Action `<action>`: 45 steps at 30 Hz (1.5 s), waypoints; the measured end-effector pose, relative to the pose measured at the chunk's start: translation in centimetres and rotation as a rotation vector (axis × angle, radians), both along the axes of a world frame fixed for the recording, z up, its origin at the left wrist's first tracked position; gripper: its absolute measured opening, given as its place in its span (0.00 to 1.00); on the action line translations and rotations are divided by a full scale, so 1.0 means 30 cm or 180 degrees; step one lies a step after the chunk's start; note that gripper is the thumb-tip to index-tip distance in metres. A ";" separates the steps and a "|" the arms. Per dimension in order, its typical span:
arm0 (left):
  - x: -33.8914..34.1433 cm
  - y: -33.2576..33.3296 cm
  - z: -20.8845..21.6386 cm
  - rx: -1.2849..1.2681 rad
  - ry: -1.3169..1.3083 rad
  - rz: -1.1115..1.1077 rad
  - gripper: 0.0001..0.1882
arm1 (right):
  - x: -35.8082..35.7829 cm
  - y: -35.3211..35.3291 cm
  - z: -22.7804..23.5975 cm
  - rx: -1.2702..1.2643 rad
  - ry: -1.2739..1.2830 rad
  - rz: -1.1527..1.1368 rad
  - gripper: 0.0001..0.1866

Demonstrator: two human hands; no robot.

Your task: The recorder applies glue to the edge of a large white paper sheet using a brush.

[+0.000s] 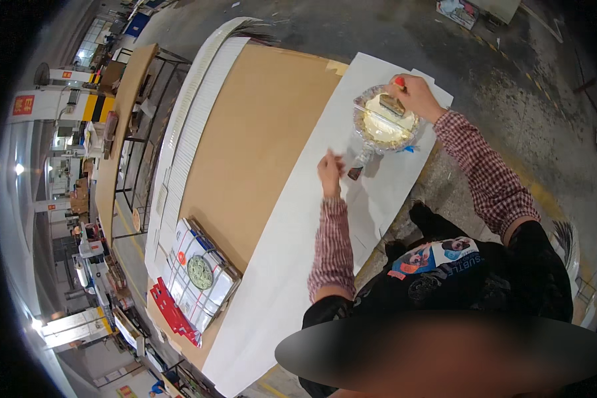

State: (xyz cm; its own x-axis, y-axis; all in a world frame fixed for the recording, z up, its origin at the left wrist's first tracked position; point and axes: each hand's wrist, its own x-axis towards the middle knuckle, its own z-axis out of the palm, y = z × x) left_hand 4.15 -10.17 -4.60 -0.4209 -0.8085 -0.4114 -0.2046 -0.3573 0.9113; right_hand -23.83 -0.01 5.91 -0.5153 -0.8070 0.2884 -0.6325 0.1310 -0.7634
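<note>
My right hand (412, 96) is closed round a red-handled brush (393, 104), its wide head down at the pale paste in a round bowl (358, 119). Clear crinkled plastic lines the bowl and bunches over its rim. A thin straight strip (385, 118) runs across the bowl's top. To the left of the bowl, my left hand (330, 174) hovers over white sheeting with loosely bent fingers and nothing visible in it. Between that hand and the bowl lies a small dark-ended flat piece (355, 174), whose kind I cannot make out. A bit of blue (409, 149) shows at the bowl's near side.
White sheets (278, 278) cover the table's near side, beside a brown board (259, 126). A strapped stack of printed packs (202, 268) and red pieces (172, 312) lie at the left end. Beyond stands a long bench (123, 132).
</note>
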 end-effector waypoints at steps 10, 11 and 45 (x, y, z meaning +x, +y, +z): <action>0.043 0.606 -0.080 -0.3375 -0.1733 -0.2093 0.39 | -0.007 0.015 -0.046 0.0372 0.0504 -0.0020 0.20; 0.040 0.626 -0.090 -0.3451 -0.2341 -0.2340 0.46 | 0.012 -0.002 -0.040 0.0229 0.0542 -0.0013 0.19; -0.044 0.586 -0.125 -0.4032 -0.3154 -0.2678 0.37 | -0.148 0.001 -0.002 0.0294 -0.0363 -0.0146 0.22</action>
